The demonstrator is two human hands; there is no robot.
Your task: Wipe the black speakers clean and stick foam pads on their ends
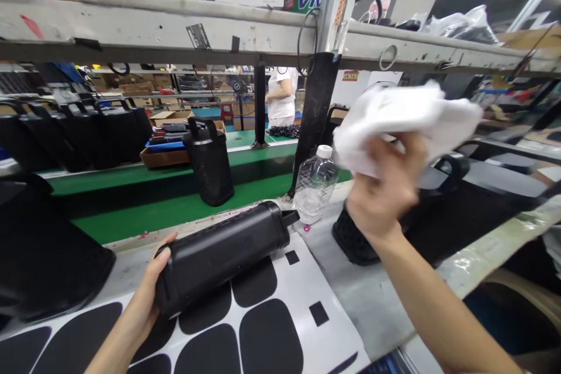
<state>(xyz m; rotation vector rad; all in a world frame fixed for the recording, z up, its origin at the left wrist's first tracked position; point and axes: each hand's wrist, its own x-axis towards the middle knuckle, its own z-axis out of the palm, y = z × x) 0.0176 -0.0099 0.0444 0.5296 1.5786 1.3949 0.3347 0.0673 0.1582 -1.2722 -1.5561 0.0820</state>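
Observation:
A long black speaker housing [228, 251] with a strap loop at its far end lies tilted over a white sheet of black rounded stickers [272, 333]. My left hand [153, 280] grips its near end, thumb on top. Raised at the right, my right hand [390, 187] is closed on a white cloth [394, 117], both smeared by motion. The cloth is apart from the housing. Beyond the housing's far end stands a clear plastic bottle [316, 184] with a white cap.
Black speakers stand at the left [39, 251] and right [460, 210], and one [210, 163] stands on the green conveyor [258, 172]. A metal post [313, 111] and an overhead shelf [144, 23] cross in front. A person [283, 96] in white is beyond.

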